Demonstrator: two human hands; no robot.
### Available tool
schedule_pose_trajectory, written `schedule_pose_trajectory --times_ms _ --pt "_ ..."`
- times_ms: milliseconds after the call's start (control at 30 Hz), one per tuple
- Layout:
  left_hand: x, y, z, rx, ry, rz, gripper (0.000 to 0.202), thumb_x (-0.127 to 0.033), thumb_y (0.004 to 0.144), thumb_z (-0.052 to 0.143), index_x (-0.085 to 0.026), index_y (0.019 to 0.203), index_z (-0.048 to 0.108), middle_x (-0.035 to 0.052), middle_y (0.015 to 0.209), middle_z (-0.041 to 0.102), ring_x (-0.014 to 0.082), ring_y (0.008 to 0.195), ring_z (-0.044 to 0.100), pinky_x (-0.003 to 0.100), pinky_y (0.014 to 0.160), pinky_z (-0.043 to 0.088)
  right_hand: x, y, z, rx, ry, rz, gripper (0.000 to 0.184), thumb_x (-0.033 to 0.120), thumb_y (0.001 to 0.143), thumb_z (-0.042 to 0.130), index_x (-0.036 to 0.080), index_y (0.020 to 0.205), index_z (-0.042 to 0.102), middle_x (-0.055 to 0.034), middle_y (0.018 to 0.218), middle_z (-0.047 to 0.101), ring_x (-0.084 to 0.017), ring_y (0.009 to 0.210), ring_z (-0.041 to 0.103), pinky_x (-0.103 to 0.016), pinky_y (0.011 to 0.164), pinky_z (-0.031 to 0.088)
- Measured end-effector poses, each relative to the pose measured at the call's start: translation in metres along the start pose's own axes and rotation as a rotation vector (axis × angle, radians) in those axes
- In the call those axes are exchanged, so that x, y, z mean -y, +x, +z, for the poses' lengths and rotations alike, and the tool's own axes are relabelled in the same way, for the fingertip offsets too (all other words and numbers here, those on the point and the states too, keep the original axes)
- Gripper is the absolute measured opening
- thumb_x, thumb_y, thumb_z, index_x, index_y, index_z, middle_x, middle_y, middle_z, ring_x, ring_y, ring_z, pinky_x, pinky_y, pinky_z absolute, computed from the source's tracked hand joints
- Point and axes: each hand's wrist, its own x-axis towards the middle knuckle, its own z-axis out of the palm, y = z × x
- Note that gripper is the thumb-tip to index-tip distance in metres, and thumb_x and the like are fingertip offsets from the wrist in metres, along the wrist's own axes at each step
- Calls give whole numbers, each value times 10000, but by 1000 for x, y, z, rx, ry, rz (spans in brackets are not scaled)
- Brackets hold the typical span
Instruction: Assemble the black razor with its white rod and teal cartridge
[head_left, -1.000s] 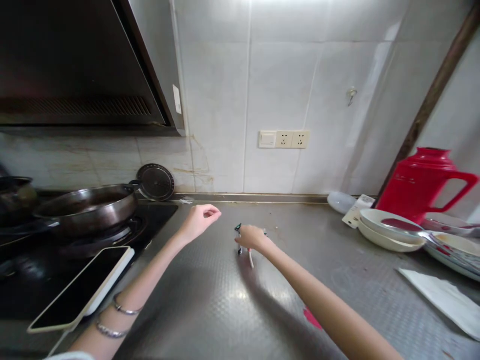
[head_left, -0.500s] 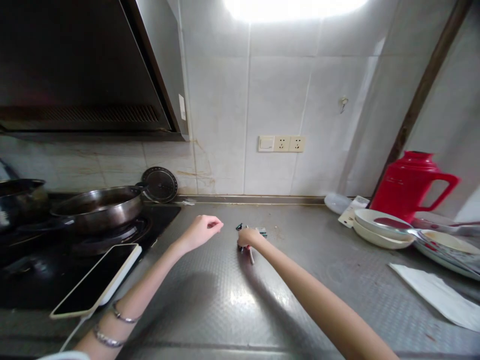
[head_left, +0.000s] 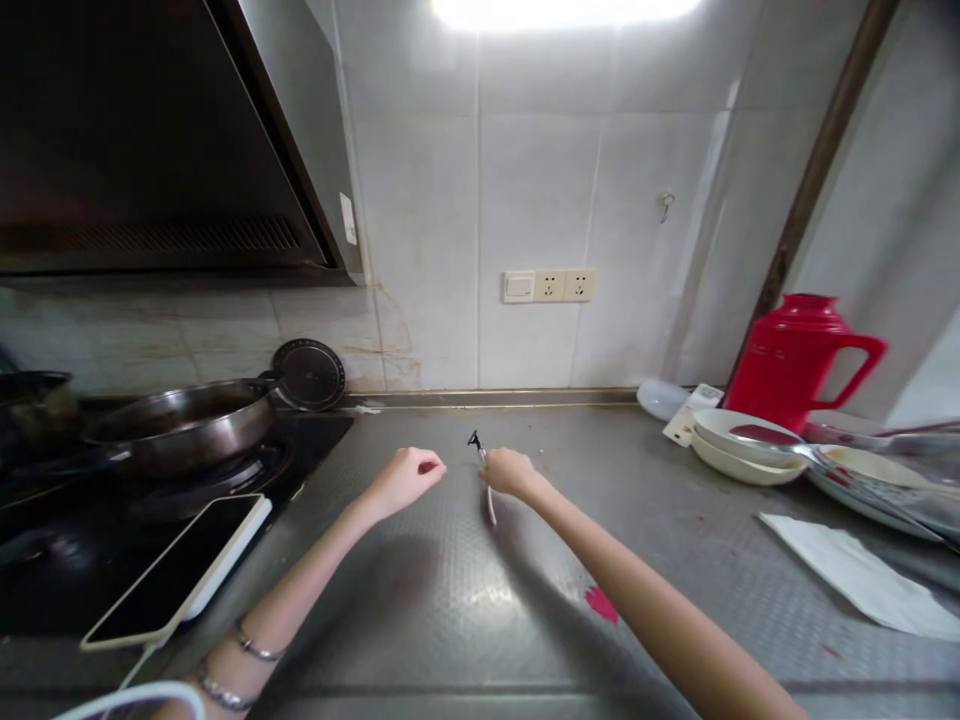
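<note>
My right hand (head_left: 510, 472) is closed around a slim stick-like item (head_left: 491, 507) low over the steel counter. Its black T-shaped end (head_left: 474, 439) sticks out past the fingers on the far side, and a thin pale end shows on the near side. The middle is hidden, so its kind is unclear. To the left, my left hand (head_left: 409, 478) hovers apart from it, fingers curled in toward the thumb, with nothing visible in them. Beside my right forearm shows a small bright pink piece (head_left: 602, 603), partly covered by the arm.
On the left are a black stove (head_left: 322, 440), a steel pan (head_left: 187, 425) and a phone (head_left: 176, 570) with a cable. The right side holds a red thermos jug (head_left: 787, 360), stacked bowls (head_left: 742, 465), plates (head_left: 900, 510) and a white paper sheet (head_left: 855, 570).
The stick-like item shows more clearly in my right hand, its black end pointing away. The pink piece has come into sight; the small green thing behind the hand no longer shows. The view has turned slightly right.
</note>
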Motion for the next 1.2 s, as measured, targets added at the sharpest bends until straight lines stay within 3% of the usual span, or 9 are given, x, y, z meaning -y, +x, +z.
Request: schedule_pose_trajectory --times_ms 167,300,467,600,833,1200 --pt "-6 8 15 42 126 -66 295 -375 764 463 -165 704 661 40 700 669 156 659 591 228 593 372 -77 -30 -12 -37 -24 77 407 347 868 336 138 971 669 -186 1005 662 -276 930 630 -335 720 475" --pt "-14 20 42 139 232 -124 272 -397 740 499 -181 680 653 61 744 679 182 687 611 240 576 369 -142 -51 -11 -10 -59 187 406 352 875 343 128 941 676 -191 1002 659 -278 917 634 -315 700 461" --pt "-19 33 80 207 332 -191 289 -408 759 481 -178 711 649 104 836 684 224 775 634 272 626 417 -190 -67 -1 24 -87 287 403 354 876 358 119 938 680 -191 1001 658 -285 921 629 -302 691 446" --pt "-22 43 97 226 374 -247 313 -418 775 453 -174 759 649 127 911 677 249 830 638 303 663 446 -203 -69 7 41 -92 308 413 374 869 366 120 944 683 -180 993 664 -289 911 632 -300 680 448" --pt "-23 56 109 228 424 -293 291 -347 773 443 -157 822 657 157 946 670 267 891 635 327 693 464 -209 -65 14 46 -110 283 400 361 858 375 125 928 690 -178 1000 664 -301 904 635 -321 675 458" --pt "-34 54 112 202 458 -273 283 -278 786 413 -166 855 663 150 943 671 257 901 631 327 713 460 -201 -70 -1 -78 -66 244 408 410 869 369 144 849 678 -174 923 670 -284 890 631 -320 698 432"
